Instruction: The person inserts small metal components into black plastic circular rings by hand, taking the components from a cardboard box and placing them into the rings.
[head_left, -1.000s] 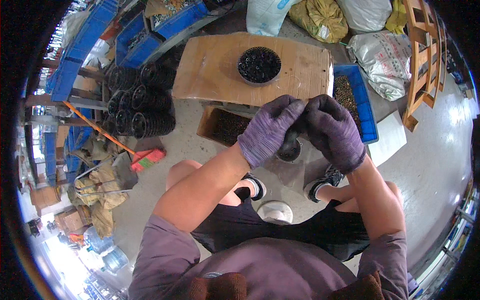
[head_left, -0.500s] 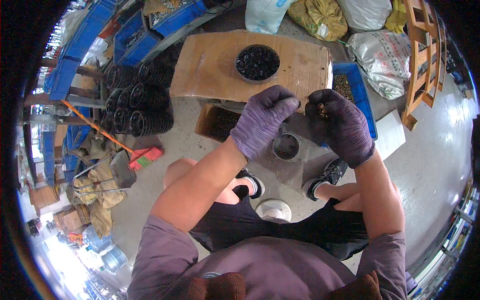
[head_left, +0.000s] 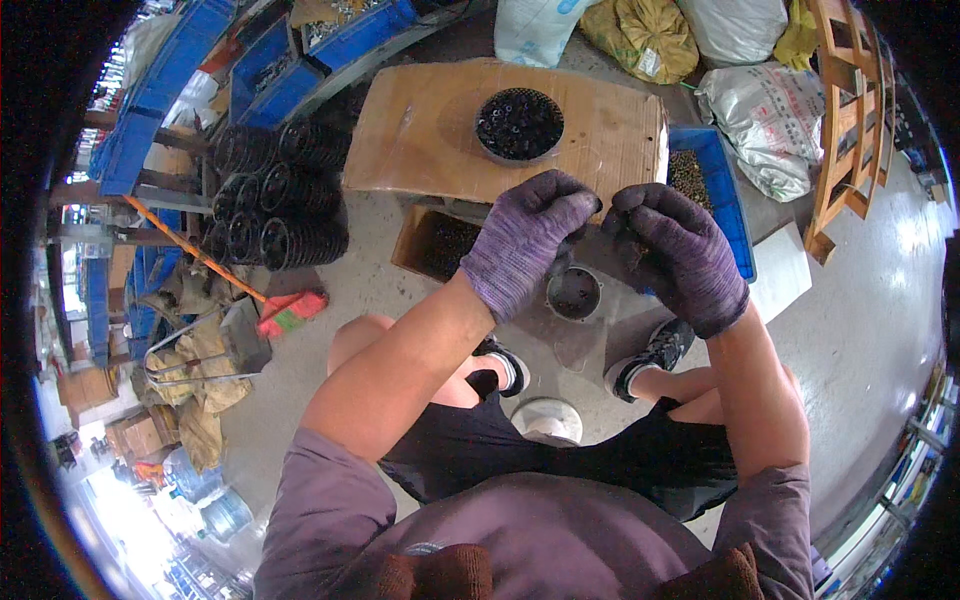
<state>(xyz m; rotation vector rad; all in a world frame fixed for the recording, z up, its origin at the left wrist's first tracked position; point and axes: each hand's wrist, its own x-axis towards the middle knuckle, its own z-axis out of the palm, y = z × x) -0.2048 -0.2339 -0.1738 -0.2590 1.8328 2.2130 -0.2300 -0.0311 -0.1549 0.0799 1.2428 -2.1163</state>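
Both my hands wear purple knit gloves with blackened fingers, held a short way apart in front of the cardboard-topped surface (head_left: pixel 420 130). My left hand (head_left: pixel 535 235) is pinched closed at the fingertips; whatever may be in them is too small and dark to make out. Curled fingers close my right hand (head_left: pixel 690 260) over small brass-coloured pieces, now mostly covered. A round black tray (head_left: pixel 520 124) full of small black ring-like parts sits on the cardboard beyond my hands. Below and between my wrists stands a round container (head_left: pixel 573 293) with a dark inside.
Right of the cardboard, a blue bin (head_left: pixel 738 215) contains many small brass-coloured parts. An open carton (head_left: pixel 412 240) of dark parts is beneath the near left edge. Stacked black baskets (head_left: pixel 290 200) and a red-headed broom (head_left: pixel 290 312) stand left; sacks (head_left: pixel 765 125) and a wooden pallet (head_left: pixel 845 130) lie right.
The fingers of my right hand have curled inward, covering the brass-coloured pieces that showed in its palm. My left hand keeps nearly the same place and pinch.
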